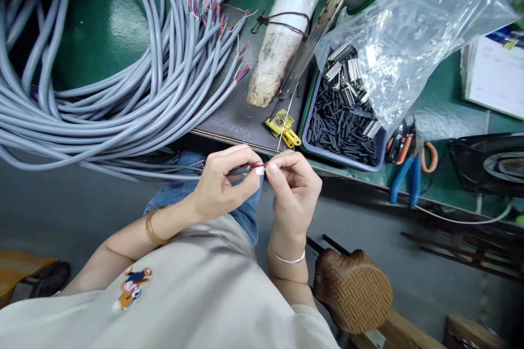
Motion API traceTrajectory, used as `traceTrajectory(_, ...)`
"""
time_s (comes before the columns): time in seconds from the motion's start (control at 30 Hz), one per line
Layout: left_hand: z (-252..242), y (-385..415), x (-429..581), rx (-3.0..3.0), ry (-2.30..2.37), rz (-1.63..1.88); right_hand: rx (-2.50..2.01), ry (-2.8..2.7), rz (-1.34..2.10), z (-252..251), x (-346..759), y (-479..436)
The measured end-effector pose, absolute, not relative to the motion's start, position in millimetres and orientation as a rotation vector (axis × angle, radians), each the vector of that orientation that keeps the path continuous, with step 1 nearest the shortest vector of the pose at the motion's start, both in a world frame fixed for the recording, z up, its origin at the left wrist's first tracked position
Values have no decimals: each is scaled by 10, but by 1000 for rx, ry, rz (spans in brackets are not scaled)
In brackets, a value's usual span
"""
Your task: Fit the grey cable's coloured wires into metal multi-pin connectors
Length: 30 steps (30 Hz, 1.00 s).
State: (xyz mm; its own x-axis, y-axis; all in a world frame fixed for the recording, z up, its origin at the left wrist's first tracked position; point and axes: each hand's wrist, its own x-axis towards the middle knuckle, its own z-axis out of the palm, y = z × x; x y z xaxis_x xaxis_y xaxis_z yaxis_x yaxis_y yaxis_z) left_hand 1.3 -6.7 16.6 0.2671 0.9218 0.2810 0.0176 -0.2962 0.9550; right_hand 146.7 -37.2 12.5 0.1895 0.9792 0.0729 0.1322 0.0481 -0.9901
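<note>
My left hand [223, 180] is closed around the end of a grey cable [184, 176], which runs off to the left below the bundle. Out of its stripped end comes a red wire [257, 165], pinched between the thumb and fingertips of my right hand [292, 185]. The two hands almost meet at the table's front edge. A thin pale strand [286, 120] slants up from my right fingertips toward the soldering iron [315, 32]; I cannot tell where it ends. Something small and white sits at my left thumb tip.
A large bundle of grey cables [135, 87] with stripped coloured ends covers the left. A white wrapped roll [278, 38], a yellow cutter [289, 133], a tray [305, 142] of black tubes and metal connectors [347, 76], and blue-handled pliers [405, 174] lie ahead and right. A stool [356, 289] stands behind.
</note>
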Motion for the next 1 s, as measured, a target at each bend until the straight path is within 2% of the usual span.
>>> traceTrajectory(0.2, 153, -105, 29, 1599, 880, 1247, -1231, -1032, 1220, 98, 1503, -348)
traceTrajectory(0.5, 99, -104, 23, 1596, 824, 1311, -1138, -936, 1344, 117, 1485, -283)
traceTrajectory(0.63, 100, -102, -3, 1448, 850, 1230, -1159, -890, 1166, 151, 1537, -246)
traceTrajectory(0.77, 113, -84, -29, 1315, 864, 1142, -1293, -1077, 919, 231, 1615, -281)
traceTrajectory(0.9, 134, -72, -41, 1345, 796, 1109, -1317, -1378, 1149, 302, 1660, -295)
traceTrajectory(1.0, 166, -74, -51, 1309, 793, 1008, -1330, -1528, 1191, 325, 1652, -282)
